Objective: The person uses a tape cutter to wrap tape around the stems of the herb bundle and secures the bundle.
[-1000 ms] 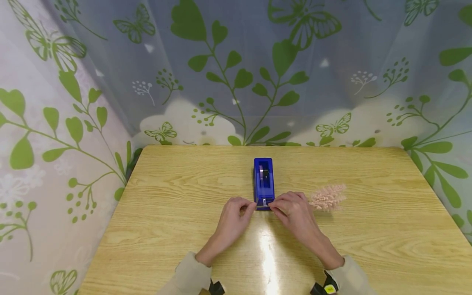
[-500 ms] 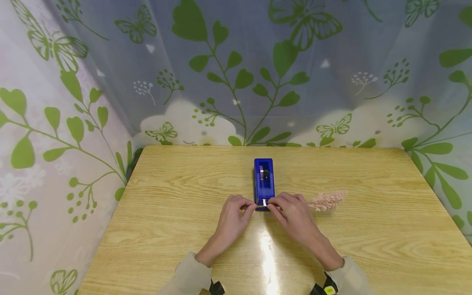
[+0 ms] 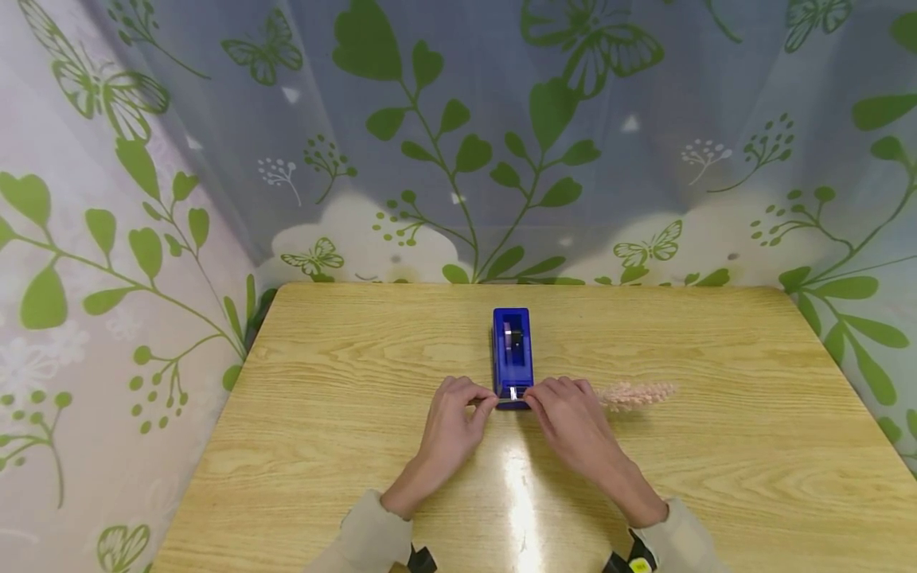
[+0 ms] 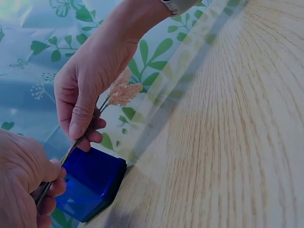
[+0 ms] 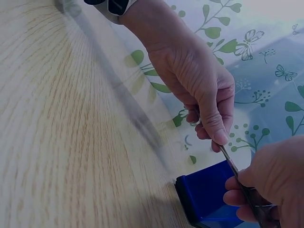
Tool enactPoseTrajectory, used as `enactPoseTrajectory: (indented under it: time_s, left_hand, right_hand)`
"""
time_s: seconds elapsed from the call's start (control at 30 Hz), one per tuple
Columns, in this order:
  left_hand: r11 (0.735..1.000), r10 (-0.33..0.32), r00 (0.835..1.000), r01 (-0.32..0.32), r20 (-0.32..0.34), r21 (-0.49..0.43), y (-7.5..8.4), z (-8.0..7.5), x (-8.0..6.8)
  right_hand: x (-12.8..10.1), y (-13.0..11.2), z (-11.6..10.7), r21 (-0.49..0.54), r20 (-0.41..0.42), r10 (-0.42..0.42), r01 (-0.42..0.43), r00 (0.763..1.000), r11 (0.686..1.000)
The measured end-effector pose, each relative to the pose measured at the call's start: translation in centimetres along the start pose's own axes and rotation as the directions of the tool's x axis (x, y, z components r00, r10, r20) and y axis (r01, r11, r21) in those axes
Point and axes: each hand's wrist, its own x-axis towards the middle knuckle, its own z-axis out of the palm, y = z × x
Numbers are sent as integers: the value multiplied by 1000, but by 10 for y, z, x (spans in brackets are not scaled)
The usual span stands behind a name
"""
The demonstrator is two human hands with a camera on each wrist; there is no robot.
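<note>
A blue tape dispenser (image 3: 512, 350) stands at the middle of the wooden table (image 3: 344, 382). Both hands meet at its near end, where the tape's end shows. My left hand (image 3: 481, 400) and right hand (image 3: 536, 402) each pinch the thin stem (image 4: 71, 152) of a pink dried flower sprig (image 3: 637, 393). The stem (image 5: 230, 164) runs across the dispenser's front between the two hands. The fluffy pink head (image 4: 124, 90) sticks out to the right, past the right hand. In the wrist views the dispenser (image 4: 90, 187) sits just beneath the stem.
Curtains printed with green leaves and butterflies (image 3: 458, 143) enclose the table at the back and on both sides. A bright glare streak (image 3: 519, 493) lies on the tabletop between my forearms.
The sprig's pink head has dropped lower and lies flatter against the table. Both hands stay at the dispenser's front, and the right one has shifted only slightly.
</note>
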Motion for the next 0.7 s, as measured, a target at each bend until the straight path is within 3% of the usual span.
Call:
enactPoseTrajectory:
  time_s: [0.3, 0.7]
  left_hand:
    - [1000, 18, 1000, -18, -12, 6, 0, -1, 0]
    - [999, 38, 999, -38, -38, 4, -1, 0, 0]
  right_hand:
    - [1, -2, 1, 27, -29, 18, -17, 999, 999]
    - [2, 1, 5, 13, -144, -34, 36, 989, 999]
